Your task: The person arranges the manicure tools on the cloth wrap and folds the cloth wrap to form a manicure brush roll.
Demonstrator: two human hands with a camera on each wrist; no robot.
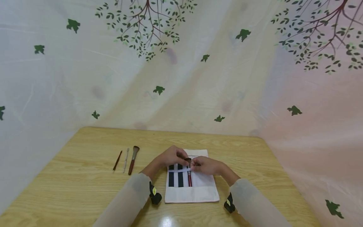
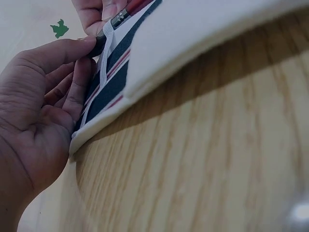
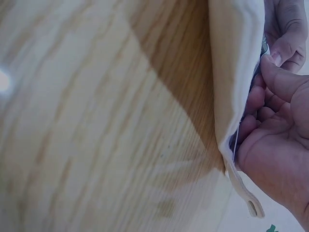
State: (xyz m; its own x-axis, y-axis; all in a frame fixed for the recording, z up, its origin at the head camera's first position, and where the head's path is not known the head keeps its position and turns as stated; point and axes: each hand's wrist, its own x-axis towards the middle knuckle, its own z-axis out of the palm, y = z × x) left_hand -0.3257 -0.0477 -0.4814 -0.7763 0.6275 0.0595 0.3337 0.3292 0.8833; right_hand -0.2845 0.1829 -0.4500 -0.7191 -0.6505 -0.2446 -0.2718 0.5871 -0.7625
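- We have a pale backdrop (image 1: 127, 78) with two painted branches, and before it one wood-grained table (image 1: 71, 186).
- Off to the left we count three tools: a thin brown one (image 1: 117, 161), a slim pale one (image 1: 126, 160) and a thick brush (image 1: 134, 159).
- One white pouch (image 1: 191, 195) lies open ahead of us, dark stripes showing, one pale elastic band (image 1: 178, 171) across it.
- Here's the red-handled brush (image 1: 189, 180), dark-headed, metal-collared, lying lengthwise on the pouch under the band.
- Two hands at work: we see the left hand (image 1: 172, 156) pinching the brush's head, the right hand (image 1: 209, 165) pinching the band beside it.
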